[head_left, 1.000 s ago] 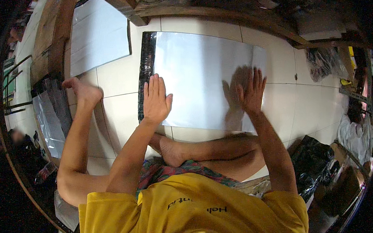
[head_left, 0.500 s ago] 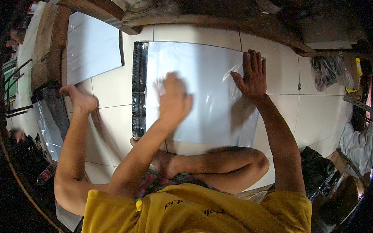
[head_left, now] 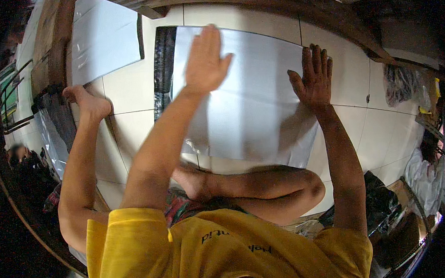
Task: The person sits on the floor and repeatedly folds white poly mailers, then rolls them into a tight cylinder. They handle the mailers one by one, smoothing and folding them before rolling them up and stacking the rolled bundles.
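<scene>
Sheet-like white plastic bag [head_left: 250, 103] with a black band [head_left: 164, 62] along its left edge lies flat on the tiled floor [head_left: 131, 93] in the head view, just beyond the person's folded right leg [head_left: 249, 185]. The left hand [head_left: 207, 65], grasping nothing, is spread over the bag's far left part, fingers straight and pointing away; whether the palm presses on the plastic, I cannot tell. The right hand [head_left: 313, 83] is likewise unclenched, laid out flat at the bag's far right edge with its thumb apart from the fingers. Farther left, another white sheet [head_left: 106, 39] with a dark right edge lies on the tiles, next to a wooden post [head_left: 55, 52]. A crumpled clear plastic bundle [head_left: 399, 84] lies far right, and a black plastic bag [head_left: 381, 201] near right, beyond the yellow shirt [head_left: 212, 248].
</scene>
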`<state>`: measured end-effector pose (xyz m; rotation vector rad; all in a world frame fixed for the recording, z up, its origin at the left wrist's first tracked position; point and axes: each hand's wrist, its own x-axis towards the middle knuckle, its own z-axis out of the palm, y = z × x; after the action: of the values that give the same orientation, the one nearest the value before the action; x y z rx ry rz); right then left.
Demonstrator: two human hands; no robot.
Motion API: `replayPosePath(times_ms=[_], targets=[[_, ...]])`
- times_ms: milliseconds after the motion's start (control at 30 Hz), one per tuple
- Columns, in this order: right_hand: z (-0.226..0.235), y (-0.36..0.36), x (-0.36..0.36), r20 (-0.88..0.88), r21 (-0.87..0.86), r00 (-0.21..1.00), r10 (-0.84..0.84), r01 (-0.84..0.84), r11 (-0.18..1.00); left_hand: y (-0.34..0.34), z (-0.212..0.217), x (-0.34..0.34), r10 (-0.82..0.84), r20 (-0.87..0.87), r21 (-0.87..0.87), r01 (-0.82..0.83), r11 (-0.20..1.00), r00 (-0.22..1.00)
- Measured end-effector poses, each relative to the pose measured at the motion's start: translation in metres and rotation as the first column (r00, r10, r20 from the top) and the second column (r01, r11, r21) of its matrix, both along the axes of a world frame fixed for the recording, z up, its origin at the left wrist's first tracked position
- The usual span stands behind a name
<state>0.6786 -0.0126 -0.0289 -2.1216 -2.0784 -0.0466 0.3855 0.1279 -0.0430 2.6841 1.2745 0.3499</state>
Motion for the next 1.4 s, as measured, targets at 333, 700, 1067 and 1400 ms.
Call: replayPosePath(times_ms=[333,700,1067,1400], targets=[[0.022,-0.075,-0.063,-0.020,-0.055,1.000,-0.005,0.004,0.998,0.010,-0.005,-0.041,0.070,-0.154,0.031,-0.066,0.997,0.986],[0.013,-0.144,-0.096,-0.038,-0.188,0.999,0.003,-0.010,0.982,-0.027,0.014,-0.018,-0.013,0.048,-0.005,0.014,1.000,0.999],[0.012,-0.149,-0.095,-0.005,-0.168,1.000,-0.022,0.021,0.986,-0.181,0.027,-0.046,-0.165,-0.017,-0.331,0.150,0.932,0.986],[0.030,-0.144,-0.100,0.016,-0.116,1.000,-0.014,0.016,0.993,-0.162,0.030,-0.106,-0.087,-0.155,-0.218,0.052,0.975,0.984]])
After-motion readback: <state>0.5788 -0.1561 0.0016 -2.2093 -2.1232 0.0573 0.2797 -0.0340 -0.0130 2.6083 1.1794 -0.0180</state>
